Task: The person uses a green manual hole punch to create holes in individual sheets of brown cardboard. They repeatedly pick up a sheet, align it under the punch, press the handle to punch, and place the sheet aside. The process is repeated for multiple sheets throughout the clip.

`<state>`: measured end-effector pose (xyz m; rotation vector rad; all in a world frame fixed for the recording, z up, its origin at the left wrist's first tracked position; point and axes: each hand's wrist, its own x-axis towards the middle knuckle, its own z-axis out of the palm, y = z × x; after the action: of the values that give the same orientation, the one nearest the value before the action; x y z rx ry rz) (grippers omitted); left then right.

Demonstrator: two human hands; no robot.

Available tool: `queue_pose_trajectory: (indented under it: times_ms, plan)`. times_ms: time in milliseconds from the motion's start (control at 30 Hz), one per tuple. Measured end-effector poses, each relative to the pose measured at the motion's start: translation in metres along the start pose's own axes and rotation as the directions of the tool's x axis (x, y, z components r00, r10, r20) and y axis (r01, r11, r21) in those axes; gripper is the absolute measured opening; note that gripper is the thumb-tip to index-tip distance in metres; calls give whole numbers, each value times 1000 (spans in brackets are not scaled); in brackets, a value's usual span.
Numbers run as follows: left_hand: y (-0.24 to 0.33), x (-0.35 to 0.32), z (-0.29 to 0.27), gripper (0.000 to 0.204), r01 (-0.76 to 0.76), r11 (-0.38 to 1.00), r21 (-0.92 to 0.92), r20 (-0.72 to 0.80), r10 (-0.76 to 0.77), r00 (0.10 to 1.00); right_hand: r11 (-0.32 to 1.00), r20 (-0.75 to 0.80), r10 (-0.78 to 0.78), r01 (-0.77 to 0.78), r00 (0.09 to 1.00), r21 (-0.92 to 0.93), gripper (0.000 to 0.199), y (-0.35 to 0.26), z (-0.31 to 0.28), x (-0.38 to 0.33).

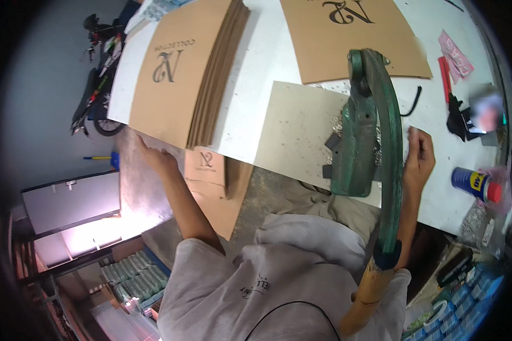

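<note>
My left hand [158, 159] is at the near left corner of a stack of brown cardboard pieces [168, 79], index finger stretched out beside the corner; I see nothing held in it. On the white table my right hand [420, 156] rests just right of a green hand press [350, 150]. Its fingers are loosely bent and apart, with nothing visible in them; the press lever [390, 170] hides part of that hand and forearm. Small metal rings [378, 145] lie around the press base, which stands on a grey-beige board [296, 125].
Another printed cardboard piece [352, 51] lies beyond the press. To the right are a black strip [413, 102], a red-handled tool [445, 79], a pink packet [456, 57], and a blue spray can [472, 184]. Cardboard [210, 182] stands below the table's left edge.
</note>
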<state>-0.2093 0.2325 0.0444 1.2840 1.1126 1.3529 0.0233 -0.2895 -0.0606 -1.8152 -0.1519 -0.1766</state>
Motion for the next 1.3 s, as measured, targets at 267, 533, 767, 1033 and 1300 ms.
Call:
queue_pose_trajectory:
  times_ms: [267, 533, 767, 1033, 1300]
  plan:
    - [-21, 12, 8, 60, 419, 885, -204, 358, -331, 873, 984, 84, 124, -134, 989, 119, 24, -15, -32, 7]
    - [-29, 22, 13, 57, 311, 938, -155, 272, -262, 926, 878, 347, 173, 16, 922, -479, 28, -53, -69, -29]
    - [13, -74, 33, 58, -370, 922, 113, -45, 377, 925, 848, 347, -34, 211, 937, -486, 37, -50, -29, -51]
    - [8, -176, 120, 44, -847, 521, -108, 726, 623, 291, 919, 257, -29, 127, 966, -372, 17, -58, -12, -30]
    - [-56, -204, 245, 56, -840, 477, -260, 918, 391, -62, 843, 314, -175, 307, 933, -441, 21, -51, -5, -29]
